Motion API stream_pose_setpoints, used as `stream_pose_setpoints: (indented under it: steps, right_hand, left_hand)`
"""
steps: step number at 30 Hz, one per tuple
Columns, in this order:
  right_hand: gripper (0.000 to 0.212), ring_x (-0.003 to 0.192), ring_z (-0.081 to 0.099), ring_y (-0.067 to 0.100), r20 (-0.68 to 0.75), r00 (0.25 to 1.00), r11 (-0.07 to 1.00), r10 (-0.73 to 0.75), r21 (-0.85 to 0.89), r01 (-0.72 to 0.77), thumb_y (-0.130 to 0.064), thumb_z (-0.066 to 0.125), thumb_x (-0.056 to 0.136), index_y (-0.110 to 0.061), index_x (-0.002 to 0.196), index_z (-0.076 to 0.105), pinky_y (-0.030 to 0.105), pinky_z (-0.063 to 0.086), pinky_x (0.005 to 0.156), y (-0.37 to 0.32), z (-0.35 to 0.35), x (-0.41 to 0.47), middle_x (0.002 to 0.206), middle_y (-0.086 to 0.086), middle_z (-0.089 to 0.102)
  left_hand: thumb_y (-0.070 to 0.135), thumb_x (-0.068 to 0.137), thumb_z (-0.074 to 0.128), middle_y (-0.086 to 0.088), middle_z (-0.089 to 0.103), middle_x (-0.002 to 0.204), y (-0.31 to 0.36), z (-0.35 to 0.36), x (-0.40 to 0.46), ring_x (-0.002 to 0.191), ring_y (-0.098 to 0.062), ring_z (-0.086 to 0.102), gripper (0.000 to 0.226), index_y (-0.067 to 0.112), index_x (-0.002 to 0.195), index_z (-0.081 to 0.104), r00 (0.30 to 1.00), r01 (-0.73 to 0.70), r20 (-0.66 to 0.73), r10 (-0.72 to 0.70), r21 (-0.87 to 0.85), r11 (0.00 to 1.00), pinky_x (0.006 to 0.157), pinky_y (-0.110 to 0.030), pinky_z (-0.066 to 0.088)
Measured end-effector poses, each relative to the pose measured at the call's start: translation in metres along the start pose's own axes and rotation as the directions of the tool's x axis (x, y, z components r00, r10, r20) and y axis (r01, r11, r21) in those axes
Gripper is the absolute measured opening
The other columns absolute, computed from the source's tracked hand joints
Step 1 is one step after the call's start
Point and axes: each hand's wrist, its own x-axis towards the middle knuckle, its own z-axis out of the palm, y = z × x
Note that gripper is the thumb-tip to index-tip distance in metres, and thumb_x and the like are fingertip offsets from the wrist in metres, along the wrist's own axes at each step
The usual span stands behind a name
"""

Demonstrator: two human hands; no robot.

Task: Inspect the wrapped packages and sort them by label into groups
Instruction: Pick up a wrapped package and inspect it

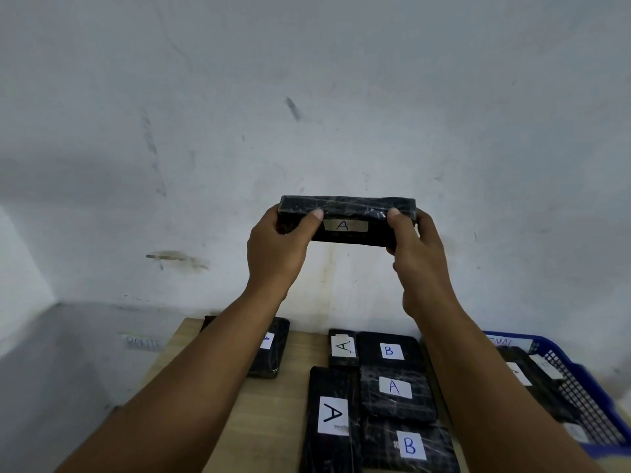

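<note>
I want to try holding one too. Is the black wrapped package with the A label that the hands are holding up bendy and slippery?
Probably stiff: the black plastic-wrapped package with the A label spans straight between the left hand and right hand without sagging. Possibly a bit slippery, since its wrap looks shiny. Its flat sides suggest it won't roll.

Both hands, left (pixel 276 249) and right (pixel 418 254), hold up a black plastic-wrapped rectangular package (pixel 348 218) (white label "A") before the grey wall. Below, similar packages labelled A and B lie on the light wooden surface (pixel 273 404), beside a blue mesh basket (pixel 587 387).
</note>
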Motion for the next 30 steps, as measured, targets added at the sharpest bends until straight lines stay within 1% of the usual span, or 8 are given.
stream_pose_setpoints:
  steps: [4,6,9,14,18,23,27,30]
  right_hand:
    - [0.034,0.11,0.058,-0.005,0.038,0.999,0.999,-0.037,0.003,0.037,-0.055,0.061,0.098,-0.045,0.131,0.06,0.017,0.042,0.079,0.001,0.005,-0.009,0.118,-0.024,0.066]
    - [0.052,0.119,0.057,-0.002,0.043,0.998,0.999,-0.047,-0.004,0.047,-0.06,0.063,0.095,-0.043,0.143,0.053,0.016,0.041,0.083,0.003,0.008,-0.012,0.129,-0.02,0.065]
    - [0.076,0.128,0.055,0.007,0.002,1.0,1.0,-0.029,0.007,0.029,-0.064,0.069,0.089,-0.043,0.155,0.039,0.021,0.043,0.09,0.01,0.011,-0.012,0.14,-0.015,0.06]
    - [0.082,0.13,0.056,0.012,-0.081,0.995,0.998,-0.059,-0.029,0.056,-0.057,0.076,0.087,-0.041,0.157,0.037,0.032,0.046,0.109,0.024,0.016,-0.01,0.133,-0.012,0.063]
    - [0.088,0.137,0.05,0.018,-0.067,0.996,0.996,-0.06,-0.074,0.055,-0.066,0.074,0.081,-0.05,0.156,0.03,0.043,0.043,0.115,0.029,0.022,-0.012,0.128,-0.014,0.06]
    - [0.073,0.122,0.049,0.008,-0.04,0.999,1.0,0.011,0.023,-0.01,-0.056,0.063,0.097,-0.048,0.159,0.026,0.027,0.037,0.097,0.029,0.02,-0.016,0.13,-0.017,0.054]
    - [0.068,0.119,0.048,0.006,-0.055,0.998,1.0,0.019,0.022,-0.017,-0.05,0.061,0.1,-0.045,0.16,0.029,0.024,0.035,0.096,0.024,0.016,-0.016,0.127,-0.018,0.053]
    - [0.07,0.118,0.045,0.004,-0.008,1.0,0.999,0.026,-0.042,-0.027,-0.054,0.061,0.099,-0.046,0.161,0.028,0.026,0.035,0.096,0.02,0.012,-0.017,0.127,-0.019,0.049]
  left_hand:
    - [0.055,0.081,0.078,0.013,0.073,0.097,0.001,0.008,-0.004,0.093,-0.004,0.068,0.039,0.025,0.105,0.069,0.99,0.087,-0.103,-0.093,-0.06,0.994,0.075,-0.024,0.049]
    - [0.049,0.079,0.082,0.012,0.072,0.099,0.002,0.011,-0.005,0.093,-0.004,0.068,0.044,0.022,0.109,0.067,0.987,0.1,-0.12,-0.109,-0.078,0.992,0.074,-0.022,0.049]
    - [0.041,0.076,0.087,0.013,0.069,0.101,0.005,0.014,-0.01,0.091,-0.002,0.067,0.051,0.02,0.114,0.062,0.987,0.092,-0.123,-0.101,-0.073,0.993,0.075,-0.02,0.05]
    - [0.045,0.071,0.09,0.015,0.066,0.103,0.008,0.017,-0.019,0.091,0.004,0.065,0.064,0.021,0.119,0.054,0.994,0.071,-0.075,-0.076,-0.066,0.995,0.076,-0.017,0.05]
    - [0.049,0.063,0.094,0.014,0.065,0.105,0.002,0.019,-0.026,0.094,0.0,0.066,0.079,0.021,0.122,0.049,0.99,0.079,-0.11,-0.085,-0.063,0.995,0.082,-0.024,0.055]
    - [0.046,0.067,0.093,0.016,0.064,0.106,0.002,0.014,-0.024,0.095,0.006,0.062,0.074,0.021,0.121,0.05,0.995,0.038,-0.091,-0.04,-0.018,0.999,0.079,-0.015,0.049]
    - [0.045,0.091,0.072,0.019,0.062,0.101,0.001,0.006,-0.023,0.092,0.009,0.057,0.039,0.023,0.119,0.056,0.997,0.04,-0.069,-0.041,-0.019,0.999,0.072,-0.007,0.04]
    - [0.035,0.095,0.068,0.018,0.062,0.099,-0.005,-0.004,-0.018,0.091,0.006,0.058,0.023,0.024,0.113,0.058,0.994,0.022,-0.105,-0.02,0.02,1.0,0.066,-0.002,0.039]
